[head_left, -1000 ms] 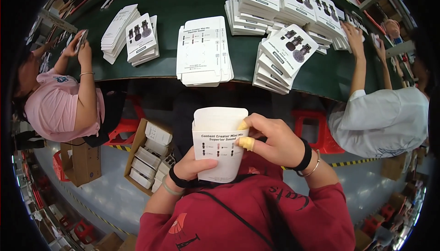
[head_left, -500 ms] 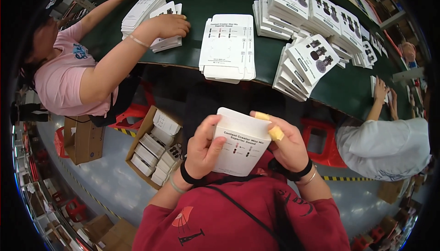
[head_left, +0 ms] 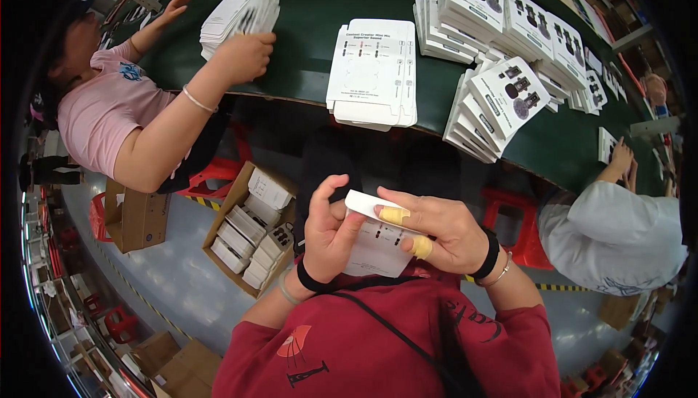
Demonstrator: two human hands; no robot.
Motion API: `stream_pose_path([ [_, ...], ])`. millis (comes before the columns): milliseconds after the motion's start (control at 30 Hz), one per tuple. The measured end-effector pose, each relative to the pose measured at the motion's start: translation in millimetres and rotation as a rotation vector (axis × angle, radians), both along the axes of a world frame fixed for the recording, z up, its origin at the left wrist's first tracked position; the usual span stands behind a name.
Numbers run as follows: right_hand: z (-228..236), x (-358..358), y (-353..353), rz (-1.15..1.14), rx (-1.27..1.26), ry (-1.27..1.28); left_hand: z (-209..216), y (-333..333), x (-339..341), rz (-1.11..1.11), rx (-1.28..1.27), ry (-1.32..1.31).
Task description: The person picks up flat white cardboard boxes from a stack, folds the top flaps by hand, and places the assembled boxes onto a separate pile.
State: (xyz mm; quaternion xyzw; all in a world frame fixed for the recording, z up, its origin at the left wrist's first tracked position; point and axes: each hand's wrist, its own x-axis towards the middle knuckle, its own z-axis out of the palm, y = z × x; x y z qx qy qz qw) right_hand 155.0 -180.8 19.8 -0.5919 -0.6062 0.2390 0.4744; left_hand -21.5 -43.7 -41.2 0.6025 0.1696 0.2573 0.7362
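Note:
A small white printed box (head_left: 374, 256) is held in front of my chest, its top end tipped toward the table. My left hand (head_left: 327, 238) grips the box's left side, thumb on the printed face and index finger lifted. My right hand (head_left: 451, 234), with yellow tape around two fingers, presses across the top end and holds the right side. The flap at that end looks folded down under the right fingers. Ahead on the green table lies a stack of flat white cartons (head_left: 371, 78), nearest to both hands.
Fanned stacks of white boxes (head_left: 509, 96) stand at the table's right. A brown cardboard carton (head_left: 214, 234) full of white boxes sits on the floor to the left. A co-worker in pink (head_left: 109, 114) handles another stack (head_left: 240, 13); a grey-sleeved person (head_left: 611, 231) works at right. Red stools (head_left: 516, 227) stand nearby.
My right fingers have moved left across the box's top, where the raised flap is now down. The co-worker's near hand has drawn back and lifted some boxes. My view has shifted slightly.

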Motion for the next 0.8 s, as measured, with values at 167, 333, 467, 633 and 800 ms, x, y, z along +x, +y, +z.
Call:
stream_pose_path([
  [167, 1.6, -7.1, -1.3, -0.117, -0.134, 0.095, 17.4, 17.4, 7.8, -0.075, 0.438, 0.06],
  [333, 12.4, -7.2, 2.5, -0.121, -0.352, 0.197, 46.4, 47.8, 6.0, -0.357, 0.218, 0.321],
  [467, 12.2, -7.8, 6.2, -0.092, -0.364, 0.371, 50.1, 63.3, 16.5, -0.507, 0.13, 0.423],
  [633, 5.6, -8.2, 7.7, -0.125, -0.314, 0.522, 38.9, 63.0, 22.6, -0.514, 0.241, 0.212],
  [800, -7.7, -6.4, -1.6, -0.147, -0.496, 0.863, 19.7, 58.3, 3.0, -0.401, 0.546, 0.035],
])
